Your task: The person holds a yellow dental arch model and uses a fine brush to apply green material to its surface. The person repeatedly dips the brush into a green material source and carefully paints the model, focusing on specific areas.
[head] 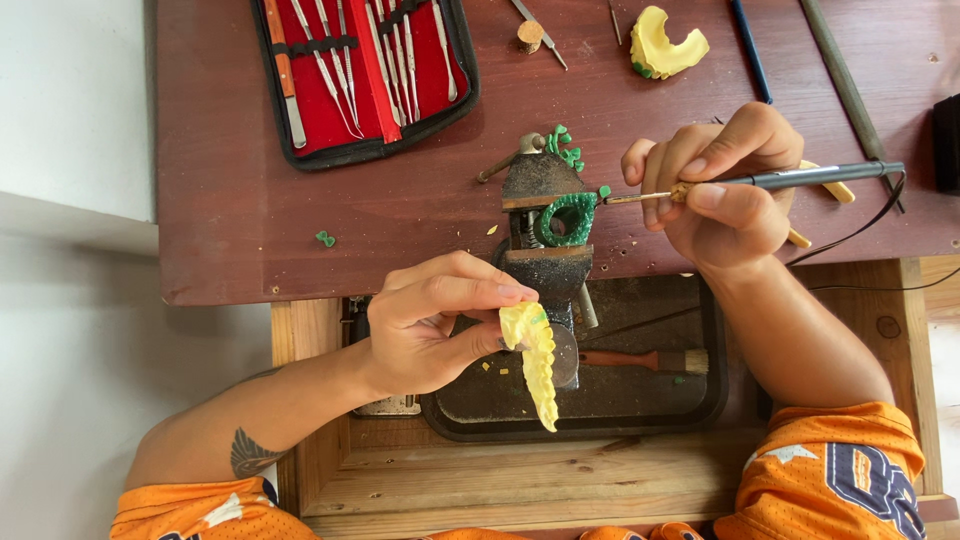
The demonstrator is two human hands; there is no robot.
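Head view is looking straight down at a dark red tabletop point(250, 230), where a person in orange sleeves is working at a small bench vise point(543, 225). The left hand point(430, 325) is holding a pale yellow dental cast point(535, 360) just below the vise, its fingers point(490, 290) pinching the upper end of the cast so that the row of teeth is hanging down over a dark tray point(700, 400). The right hand point(720, 185) is clenching a slim electric wax tool point(800, 178) like a pen, and the tool's fine tip is reaching left toward a green wax ring point(568, 218) that is sitting in the vise, touching it or just beside it; I cannot tell which.

Judging from this, the step in hand is shaping or picking up green wax with the heated tip while the cast is waiting close by. A next move would call for a steady right wrist and a firm pinch on the cast, since the tip is thin and the wax detail small.

Small green wax pieces point(565, 148) are lying at the top of the vise, another cast point(665, 45) is resting farther up the tabletop, and an open red instrument case point(365, 70) is lying at the upper left. A brush point(645, 360) is lying in the tray.
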